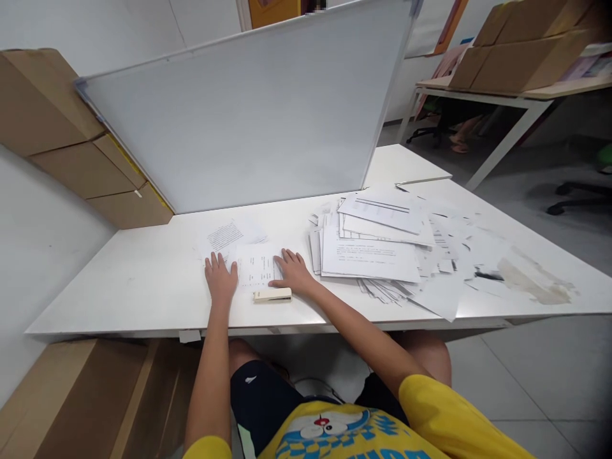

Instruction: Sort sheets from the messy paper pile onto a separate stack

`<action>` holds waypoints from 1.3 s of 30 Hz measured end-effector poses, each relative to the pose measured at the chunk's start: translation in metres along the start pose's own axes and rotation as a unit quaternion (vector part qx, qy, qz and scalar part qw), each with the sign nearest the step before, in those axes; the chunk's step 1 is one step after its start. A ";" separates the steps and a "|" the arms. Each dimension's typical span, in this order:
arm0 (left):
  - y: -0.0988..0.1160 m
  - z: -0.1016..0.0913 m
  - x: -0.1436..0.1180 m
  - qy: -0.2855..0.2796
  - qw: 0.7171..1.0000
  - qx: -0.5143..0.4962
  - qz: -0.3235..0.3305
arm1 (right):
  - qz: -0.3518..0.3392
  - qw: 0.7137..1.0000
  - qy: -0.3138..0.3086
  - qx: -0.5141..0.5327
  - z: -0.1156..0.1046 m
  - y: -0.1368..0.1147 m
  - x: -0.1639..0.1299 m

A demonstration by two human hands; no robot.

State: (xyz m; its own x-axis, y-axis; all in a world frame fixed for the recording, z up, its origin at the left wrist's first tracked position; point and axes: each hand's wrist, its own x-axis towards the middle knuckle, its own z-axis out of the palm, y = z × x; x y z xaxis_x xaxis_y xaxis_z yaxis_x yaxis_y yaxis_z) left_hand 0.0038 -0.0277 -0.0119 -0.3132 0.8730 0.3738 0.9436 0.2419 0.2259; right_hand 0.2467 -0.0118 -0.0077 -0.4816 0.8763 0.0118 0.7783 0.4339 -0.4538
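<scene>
Stacked cardboard boxes (71, 140) are seen at the far left, set against the wall beside the white counter (143, 287), and more cardboard (86, 395) lies on the floor beneath its edge. A large whiteboard (258, 108) is propped tilted at the back of the counter. The left hand (220, 278) is laid flat and released, palm down, with its fingers spread on the left edge of a printed sheet (255, 268); nothing is grasped by it. A second printed sheet (227, 234) lies just behind, partly overlapped by the first. The right hand (294, 272) is likewise laid open and flat on the right edge of the same sheet, gripping nothing. A cream stapler (272, 295) is set on the counter just in front of the sheet, between the two hands and touching or nearly touching the right one. Farther right, a loose, untidy pile of papers (373, 255) is spread over the counter, with scraps scattered around it. At the far right, another table (502, 95) carrying cardboard boxes (521, 51) is seen in the background.
</scene>
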 end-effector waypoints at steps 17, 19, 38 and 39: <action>0.000 -0.011 -0.004 0.063 0.997 -0.041 -0.013 | 0.073 0.992 0.102 0.014 0.009 0.007 0.006; -0.003 -0.007 -0.002 0.076 0.995 -0.031 -0.052 | 0.068 0.992 0.110 0.017 0.007 0.007 0.004; -0.011 -0.001 0.002 -0.046 0.998 -0.026 0.015 | 0.053 0.995 0.082 0.038 -0.003 0.009 0.004; -0.011 -0.001 0.002 -0.056 0.997 -0.039 0.022 | 0.055 0.994 0.084 0.038 -0.002 0.009 0.004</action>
State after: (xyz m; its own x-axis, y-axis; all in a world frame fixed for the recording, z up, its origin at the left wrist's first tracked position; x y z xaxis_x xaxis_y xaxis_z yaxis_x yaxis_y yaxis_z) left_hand -0.0076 -0.0294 -0.0129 -0.2535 0.9248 0.2838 0.9439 0.1723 0.2816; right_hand 0.2524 -0.0038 -0.0094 -0.3156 0.9432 0.1035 0.7868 0.3211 -0.5271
